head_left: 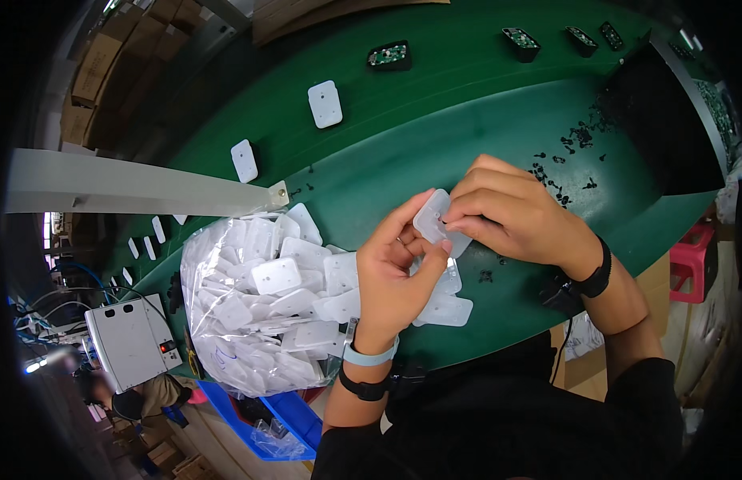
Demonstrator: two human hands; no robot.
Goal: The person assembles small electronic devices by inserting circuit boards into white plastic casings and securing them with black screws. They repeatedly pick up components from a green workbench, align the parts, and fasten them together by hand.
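Observation:
My left hand holds a white plastic cover with rounded corners, tilted up between fingers and thumb. At the cover's face, my right hand is closed in a pinch, and a small black part shows at its fingertips, mostly hidden. Loose white covers lie on the green table under and beside my left hand. To the left, a clear plastic bag spills many more of them. Small black parts are scattered beyond my right hand.
Along the far green belt stand white covers and black housings with circuit boards. A black sheet rises at the right. A white metal beam crosses from the left. A blue bin stands below the table's edge.

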